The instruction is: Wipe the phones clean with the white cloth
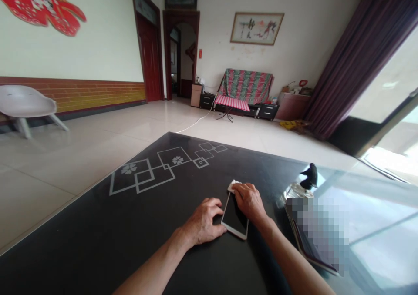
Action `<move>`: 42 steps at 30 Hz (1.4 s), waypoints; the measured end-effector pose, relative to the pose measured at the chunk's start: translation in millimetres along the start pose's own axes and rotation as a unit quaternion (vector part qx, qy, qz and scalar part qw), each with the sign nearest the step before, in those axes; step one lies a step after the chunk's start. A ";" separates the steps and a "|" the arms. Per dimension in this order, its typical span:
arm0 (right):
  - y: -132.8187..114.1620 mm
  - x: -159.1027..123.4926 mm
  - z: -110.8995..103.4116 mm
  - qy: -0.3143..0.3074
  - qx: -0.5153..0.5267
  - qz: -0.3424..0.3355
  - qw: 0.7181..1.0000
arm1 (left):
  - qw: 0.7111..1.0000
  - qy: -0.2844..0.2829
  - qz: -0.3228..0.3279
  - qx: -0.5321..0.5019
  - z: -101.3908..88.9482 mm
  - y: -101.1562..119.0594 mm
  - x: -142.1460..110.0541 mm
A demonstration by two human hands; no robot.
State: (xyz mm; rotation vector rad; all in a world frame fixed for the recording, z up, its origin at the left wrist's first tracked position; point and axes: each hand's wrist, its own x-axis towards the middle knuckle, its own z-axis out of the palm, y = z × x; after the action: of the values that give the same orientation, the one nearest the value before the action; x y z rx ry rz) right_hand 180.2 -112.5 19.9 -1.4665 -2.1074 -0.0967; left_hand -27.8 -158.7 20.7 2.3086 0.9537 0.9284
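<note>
A white-framed tablet point(235, 214) with a dark screen lies flat on the glossy black table point(156, 238). My left hand point(205, 221) holds it by the left edge, thumb at the near corner and fingers a little higher up. Over its far end is my right hand point(250, 201), fingers pressed down on a crumpled white cloth or tissue point(233, 185). The palm side of that hand and part of the cloth are hidden. Right of the hands stands a clear spray bottle point(297, 191) with a black trigger head point(311, 176).
Beside the bottle lies a flat, book-like item point(303, 245), largely blurred out. Grey square and flower patterns point(156, 171) decorate the tabletop. Beyond the table are a white chair point(28, 103), a small table with a red checked cover point(231, 102) and a purple curtain point(346, 60).
</note>
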 end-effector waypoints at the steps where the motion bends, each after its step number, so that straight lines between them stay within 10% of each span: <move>1: -3.8 -4.3 -1.3 0.000 -0.001 0.001 1.000 | 1.000 0.001 0.001 0.001 -0.2 0.2 0.4; 13: -56.2 -76.7 -34.5 -0.044 0.047 -0.030 0.997 | 1.000 0.013 0.001 0.002 5.3 -3.8 -1.1; 29: 2.8 3.5 -1.2 0.004 -0.017 0.011 1.000 | 1.000 -0.006 0.007 0.005 3.9 -4.1 -1.1; 42: -60.6 -66.9 -31.5 -0.039 0.049 -0.022 0.998 | 1.000 0.002 0.004 -0.005 4.1 -3.0 -0.7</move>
State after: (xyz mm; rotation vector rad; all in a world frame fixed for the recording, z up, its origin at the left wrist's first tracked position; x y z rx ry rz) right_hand 155.6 -204.4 29.2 -1.3863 -2.1754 0.0476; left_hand -26.5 -158.0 15.7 2.3048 0.9411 0.9393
